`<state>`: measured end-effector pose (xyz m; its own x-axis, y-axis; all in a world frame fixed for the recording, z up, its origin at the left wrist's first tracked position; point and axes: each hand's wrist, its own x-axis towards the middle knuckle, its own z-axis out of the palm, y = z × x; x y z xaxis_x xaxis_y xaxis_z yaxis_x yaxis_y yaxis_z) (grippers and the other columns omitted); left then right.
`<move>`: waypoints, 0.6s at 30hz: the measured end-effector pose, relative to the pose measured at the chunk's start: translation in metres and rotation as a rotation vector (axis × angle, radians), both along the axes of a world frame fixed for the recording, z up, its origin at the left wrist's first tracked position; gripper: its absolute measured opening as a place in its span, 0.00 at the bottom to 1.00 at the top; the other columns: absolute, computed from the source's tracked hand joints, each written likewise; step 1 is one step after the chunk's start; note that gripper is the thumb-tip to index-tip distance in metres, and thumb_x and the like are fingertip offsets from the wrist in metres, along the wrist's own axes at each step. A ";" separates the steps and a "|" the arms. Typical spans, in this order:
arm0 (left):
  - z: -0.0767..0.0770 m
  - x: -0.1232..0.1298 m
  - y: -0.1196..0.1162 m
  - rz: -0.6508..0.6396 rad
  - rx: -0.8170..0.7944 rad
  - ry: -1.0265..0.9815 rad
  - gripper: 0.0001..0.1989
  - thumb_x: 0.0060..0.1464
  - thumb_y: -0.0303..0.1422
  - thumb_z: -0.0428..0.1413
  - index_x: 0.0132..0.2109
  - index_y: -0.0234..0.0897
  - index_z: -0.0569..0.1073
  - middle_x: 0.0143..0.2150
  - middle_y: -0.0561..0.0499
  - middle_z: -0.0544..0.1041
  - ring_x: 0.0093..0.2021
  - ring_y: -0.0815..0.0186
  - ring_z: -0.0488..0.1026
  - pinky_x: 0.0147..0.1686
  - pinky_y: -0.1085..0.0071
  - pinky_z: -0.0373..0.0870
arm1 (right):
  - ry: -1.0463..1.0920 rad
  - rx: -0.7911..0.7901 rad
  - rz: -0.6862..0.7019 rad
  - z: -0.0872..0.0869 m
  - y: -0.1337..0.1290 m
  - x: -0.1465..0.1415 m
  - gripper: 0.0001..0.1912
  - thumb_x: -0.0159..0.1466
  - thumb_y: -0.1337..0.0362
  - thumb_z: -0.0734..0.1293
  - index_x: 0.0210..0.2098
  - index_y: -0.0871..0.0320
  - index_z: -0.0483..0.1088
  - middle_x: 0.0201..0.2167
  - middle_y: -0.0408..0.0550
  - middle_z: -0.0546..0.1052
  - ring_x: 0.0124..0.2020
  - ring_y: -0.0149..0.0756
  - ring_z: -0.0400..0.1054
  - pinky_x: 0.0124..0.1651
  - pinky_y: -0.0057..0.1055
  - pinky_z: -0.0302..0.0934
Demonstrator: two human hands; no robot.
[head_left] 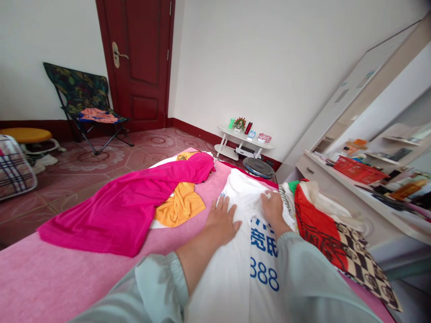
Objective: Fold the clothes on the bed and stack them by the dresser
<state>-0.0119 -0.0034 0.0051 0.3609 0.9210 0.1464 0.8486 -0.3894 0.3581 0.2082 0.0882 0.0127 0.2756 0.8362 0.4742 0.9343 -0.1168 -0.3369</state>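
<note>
In the head view, a white shirt (pixel 225 278) is laid on a pink cover (pixel 40 278) toward five o'clock, pressed by the flat left hand (pixel 220 223) with nothing grasped, while the right hand (pixel 273 209) is curled on it, though whether a fold is pinched cannot be told. Part of the shirt is hidden by the right sleeve (pixel 303 269); at eight o'clock a yellow garment (pixel 183 205) is overlapped by a magenta garment (pixel 114 211), and at four o'clock red cloth (pixel 311 217) and checkered cloth (pixel 368 264) are seen nearby.

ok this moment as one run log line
left hand: flat on white garment | right hand: curled on it, grip unclear | left side: magenta garment overlapping orange cloth | right side: red cloth
</note>
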 end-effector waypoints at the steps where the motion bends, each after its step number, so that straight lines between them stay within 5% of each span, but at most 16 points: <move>1: 0.000 0.000 0.000 -0.001 -0.002 -0.002 0.32 0.59 0.49 0.39 0.65 0.39 0.57 0.70 0.43 0.45 0.69 0.52 0.36 0.64 0.51 0.37 | -0.011 -0.047 -0.021 -0.001 0.000 0.001 0.18 0.59 0.60 0.59 0.41 0.64 0.74 0.41 0.61 0.73 0.44 0.49 0.67 0.46 0.43 0.60; 4: 0.001 0.000 0.000 0.000 0.000 -0.006 0.32 0.59 0.49 0.40 0.65 0.38 0.57 0.70 0.42 0.45 0.69 0.52 0.36 0.64 0.51 0.36 | -0.050 -0.118 -0.065 0.002 0.000 -0.003 0.12 0.54 0.64 0.63 0.33 0.62 0.76 0.39 0.63 0.72 0.43 0.54 0.67 0.44 0.49 0.59; 7: 0.000 0.000 0.000 0.008 0.012 -0.006 0.32 0.59 0.50 0.40 0.65 0.39 0.57 0.70 0.43 0.46 0.69 0.52 0.37 0.65 0.51 0.35 | -0.190 -0.053 -0.087 0.013 0.005 -0.017 0.16 0.53 0.70 0.62 0.39 0.63 0.74 0.48 0.66 0.68 0.51 0.60 0.61 0.49 0.55 0.54; 12: -0.002 0.001 0.000 0.011 0.018 0.000 0.32 0.59 0.50 0.38 0.65 0.39 0.57 0.70 0.44 0.46 0.69 0.53 0.37 0.65 0.51 0.34 | -0.221 -0.006 0.228 0.027 0.031 -0.056 0.20 0.57 0.73 0.57 0.47 0.63 0.70 0.49 0.57 0.70 0.51 0.45 0.63 0.53 0.39 0.55; 15: -0.002 0.001 0.001 0.004 0.009 -0.003 0.32 0.59 0.50 0.38 0.65 0.38 0.57 0.70 0.42 0.46 0.69 0.52 0.36 0.65 0.51 0.33 | -0.206 -0.031 0.383 0.018 0.046 -0.077 0.20 0.60 0.70 0.56 0.51 0.60 0.67 0.50 0.52 0.71 0.52 0.39 0.63 0.55 0.32 0.54; 18: -0.002 0.001 0.000 0.005 0.012 -0.012 0.32 0.59 0.49 0.39 0.65 0.38 0.57 0.70 0.43 0.45 0.69 0.52 0.35 0.65 0.51 0.33 | -0.197 -0.130 0.440 0.001 0.056 -0.080 0.23 0.65 0.63 0.54 0.58 0.58 0.61 0.59 0.52 0.65 0.60 0.40 0.55 0.61 0.38 0.47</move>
<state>-0.0112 -0.0029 0.0032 0.3546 0.9210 0.1616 0.8464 -0.3895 0.3632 0.1278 0.1441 0.0140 -0.2015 0.9088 0.3654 0.9488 0.2737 -0.1575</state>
